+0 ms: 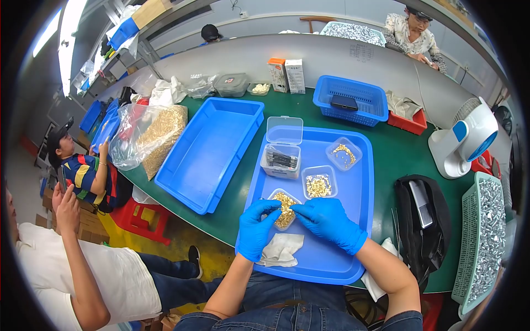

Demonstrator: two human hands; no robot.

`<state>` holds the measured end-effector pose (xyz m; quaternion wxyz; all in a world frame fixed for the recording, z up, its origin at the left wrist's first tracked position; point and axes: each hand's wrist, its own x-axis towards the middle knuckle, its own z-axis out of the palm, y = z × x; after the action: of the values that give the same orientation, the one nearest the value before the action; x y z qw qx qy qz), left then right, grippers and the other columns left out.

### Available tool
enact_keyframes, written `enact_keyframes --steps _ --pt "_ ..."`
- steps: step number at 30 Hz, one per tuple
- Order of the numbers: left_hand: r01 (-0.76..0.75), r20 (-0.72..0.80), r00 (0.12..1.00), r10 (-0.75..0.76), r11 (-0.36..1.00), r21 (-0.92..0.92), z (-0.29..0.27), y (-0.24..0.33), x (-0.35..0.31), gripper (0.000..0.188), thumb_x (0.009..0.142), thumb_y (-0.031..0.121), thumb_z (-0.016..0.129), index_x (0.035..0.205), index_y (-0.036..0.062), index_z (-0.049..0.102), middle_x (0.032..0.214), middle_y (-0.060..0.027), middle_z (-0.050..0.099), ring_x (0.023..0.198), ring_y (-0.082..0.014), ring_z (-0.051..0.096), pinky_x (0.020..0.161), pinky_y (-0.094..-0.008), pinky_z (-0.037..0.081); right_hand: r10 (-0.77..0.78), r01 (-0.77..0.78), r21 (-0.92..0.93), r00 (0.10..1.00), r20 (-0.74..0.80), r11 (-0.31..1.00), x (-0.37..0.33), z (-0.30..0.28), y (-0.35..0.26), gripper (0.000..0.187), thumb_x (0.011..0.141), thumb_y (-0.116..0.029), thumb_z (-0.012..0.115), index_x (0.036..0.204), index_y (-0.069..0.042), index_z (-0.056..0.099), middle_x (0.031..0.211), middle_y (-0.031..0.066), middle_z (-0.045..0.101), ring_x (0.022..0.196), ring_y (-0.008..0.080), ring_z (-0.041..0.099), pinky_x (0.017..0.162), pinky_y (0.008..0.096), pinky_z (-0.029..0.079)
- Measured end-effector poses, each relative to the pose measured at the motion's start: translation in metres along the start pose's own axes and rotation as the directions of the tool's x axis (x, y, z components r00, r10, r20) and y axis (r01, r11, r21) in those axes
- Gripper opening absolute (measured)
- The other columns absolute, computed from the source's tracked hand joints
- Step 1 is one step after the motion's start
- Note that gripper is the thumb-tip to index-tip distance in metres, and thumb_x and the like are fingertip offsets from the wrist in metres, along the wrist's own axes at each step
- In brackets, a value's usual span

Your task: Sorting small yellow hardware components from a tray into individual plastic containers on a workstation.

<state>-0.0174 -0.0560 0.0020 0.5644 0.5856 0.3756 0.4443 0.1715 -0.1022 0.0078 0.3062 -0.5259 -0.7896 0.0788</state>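
Working low in the centre of the frame, both gloved hands meet over a small clear tub of gold-coloured metal pieces, which sits at the near left of a shallow blue tray. The left hand curls around the tub's left side with its fingertips reaching in at the rim. The right hand comes in from the right with thumb and forefinger drawn together over the pile; they seem to pinch a piece, though whatever sits between them is too small to make out.

Judging from how things lie, the sorting looks partly done. A second tub just above holds a moderate layer of gold pieces, and a third tub toward the tray's upper right holds only a few. A lidded clear box with dark thin parts stands open at the tray's upper left. The tub under the hands is heaped, so plenty appears left to go through. A crumpled white cloth lies on the tray just below the left hand.

Left of centre, a large blue tray holds nothing visible, and beside it, in the upper left, a plastic bag bulges with more gold pieces, which suggests a big reserve untouched.
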Motion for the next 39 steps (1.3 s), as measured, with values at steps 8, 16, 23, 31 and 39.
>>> enact_keyframes --steps 8,16,23,31,39 --pt "0.043 -0.009 0.999 -0.044 0.998 -0.037 -0.002 0.0 0.0 0.025 0.077 -0.009 0.063 0.1 0.0001 0.063 0.094 -0.0066 0.063 0.087 -0.0135 0.059 0.08 -0.024 0.047 -0.018 0.018 0.01 0.999 -0.028 1.0 -0.001 0.001 0.001 0.019 0.083 -0.017 0.056 0.1 -0.014 0.064 0.079 0.0051 0.063 0.067 0.0227 0.062 0.053 0.0346 0.048" --pt "-0.059 0.025 0.998 0.057 0.991 0.12 -0.001 -0.005 0.0 0.029 0.077 -0.009 0.063 0.104 0.0005 0.062 0.095 -0.0064 0.063 0.089 -0.0128 0.059 0.082 -0.0237 0.046 -0.017 0.016 -0.013 1.0 -0.02 1.0 0.0 -0.001 0.0 0.02 0.083 -0.018 0.057 0.101 -0.014 0.064 0.078 0.0046 0.063 0.067 0.0222 0.062 0.053 0.0341 0.048" --pt "-0.044 0.025 0.999 0.042 0.994 0.097 -0.002 -0.005 0.0 0.031 0.077 -0.009 0.062 0.106 0.0011 0.061 0.096 -0.0057 0.062 0.09 -0.0127 0.058 0.082 -0.0237 0.046 -0.014 0.014 -0.038 1.0 -0.017 0.999 0.0 0.0 0.001 0.02 0.082 -0.018 0.057 0.101 -0.015 0.064 0.076 0.0046 0.062 0.066 0.0223 0.062 0.052 0.034 0.048" --pt "-0.176 0.062 0.984 0.165 0.949 0.263 -0.001 -0.006 0.0 0.031 0.076 -0.009 0.063 0.106 0.0012 0.061 0.094 -0.0064 0.063 0.089 -0.0135 0.059 0.082 -0.0246 0.046 -0.023 0.024 -0.061 1.0 0.017 0.998 -0.001 0.001 0.003 0.021 0.083 -0.016 0.055 0.102 -0.015 0.063 0.077 0.0058 0.063 0.066 0.0242 0.062 0.053 0.0351 0.048" --pt "-0.2 0.006 0.978 0.21 0.92 0.338 0.001 0.011 0.009 0.031 0.073 0.002 0.069 0.103 0.0042 0.063 0.101 -0.0059 0.06 0.093 -0.0168 0.056 0.082 -0.031 0.043 0.12 -0.111 0.143 0.991 -0.057 0.983 -0.001 0.006 0.003 0.02 0.088 -0.02 0.052 0.103 -0.012 0.063 0.089 0.01 0.066 0.074 0.028 0.064 0.062 0.0359 0.05"
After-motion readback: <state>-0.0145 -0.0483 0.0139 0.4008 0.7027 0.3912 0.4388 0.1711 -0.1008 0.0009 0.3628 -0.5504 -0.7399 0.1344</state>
